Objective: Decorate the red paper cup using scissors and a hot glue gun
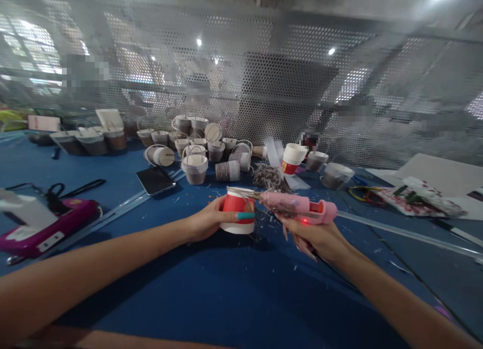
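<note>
A red and white paper cup (234, 204) is held upside down by my left hand (211, 219), whose thumb with a teal nail lies across its side. My right hand (315, 236) grips a pink hot glue gun (289, 204) with a red light lit on its body. The gun points left, and its nozzle is at the cup's upper edge; whether it touches I cannot tell. From the gun's rear a long clear glue stick (400, 231) runs right. Thin strands hang between cup and nozzle. Behind the cup lies a heap of grey-brown twine (268, 175).
Several small covered buckets with handles (195, 168) crowd the back. A stack of paper cups (293, 159) stands behind the twine. A dark phone (156, 180) and a magenta power bank-like device (56, 223) lie left. Scissors (368, 194) and white sheets (433, 175) are at right.
</note>
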Available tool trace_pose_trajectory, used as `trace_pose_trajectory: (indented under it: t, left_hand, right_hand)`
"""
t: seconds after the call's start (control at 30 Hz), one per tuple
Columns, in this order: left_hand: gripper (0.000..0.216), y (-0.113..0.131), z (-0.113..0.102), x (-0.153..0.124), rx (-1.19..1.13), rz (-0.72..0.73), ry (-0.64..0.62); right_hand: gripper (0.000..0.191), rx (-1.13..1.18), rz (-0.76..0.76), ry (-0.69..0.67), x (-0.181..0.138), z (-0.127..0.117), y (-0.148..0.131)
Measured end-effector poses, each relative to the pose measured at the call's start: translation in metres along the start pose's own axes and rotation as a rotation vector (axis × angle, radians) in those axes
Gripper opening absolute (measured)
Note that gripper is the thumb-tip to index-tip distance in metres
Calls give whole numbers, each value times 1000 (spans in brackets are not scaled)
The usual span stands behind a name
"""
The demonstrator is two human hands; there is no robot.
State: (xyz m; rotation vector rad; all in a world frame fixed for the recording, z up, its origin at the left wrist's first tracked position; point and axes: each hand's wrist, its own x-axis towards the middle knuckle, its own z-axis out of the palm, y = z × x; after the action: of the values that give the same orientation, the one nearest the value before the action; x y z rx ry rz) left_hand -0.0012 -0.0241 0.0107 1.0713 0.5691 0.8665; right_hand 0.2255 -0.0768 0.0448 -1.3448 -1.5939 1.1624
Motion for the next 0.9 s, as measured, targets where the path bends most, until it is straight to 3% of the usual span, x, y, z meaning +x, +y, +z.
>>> trace_pose_trajectory:
  t: [0.37, 0.6, 0.9]
  left_hand:
    - [60, 3, 4, -3, 64, -45, 24]
    - [55, 3, 5, -4, 44, -16, 7]
    - [55, 0, 2, -3, 30, -25, 19]
  right_hand:
    - [31, -54, -12, 17, -1, 6, -6]
    - [19, -62, -92, -66, 3, 3, -7]
    - [16, -78, -129, -16, 2, 4, -9]
